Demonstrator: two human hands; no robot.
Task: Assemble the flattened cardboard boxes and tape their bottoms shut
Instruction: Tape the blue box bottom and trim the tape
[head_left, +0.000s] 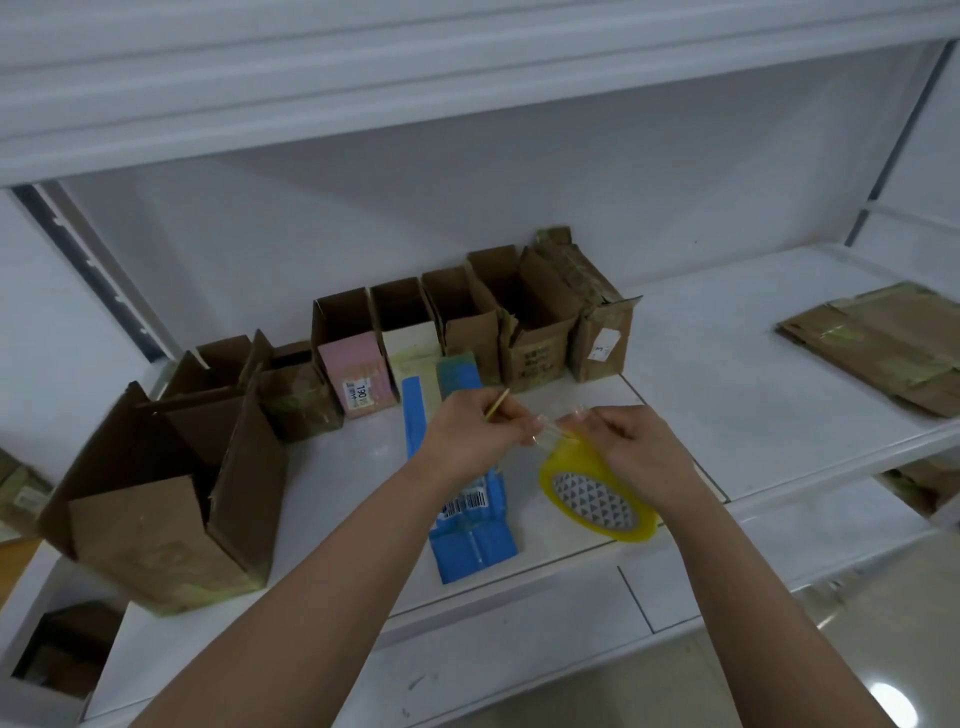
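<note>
My left hand holds a thin yellow stick and pinches the loose end of clear tape. My right hand grips a yellowish tape roll just above the shelf. Both hands meet over a flattened blue box that lies on the white shelf. A row of upright assembled cardboard boxes stands along the back of the shelf. A larger open brown box stands at the left.
A stack of flattened brown cardboard boxes lies at the far right of the shelf. An upper shelf board overhangs the work area. Lower shelves hold more cardboard at the left and right edges.
</note>
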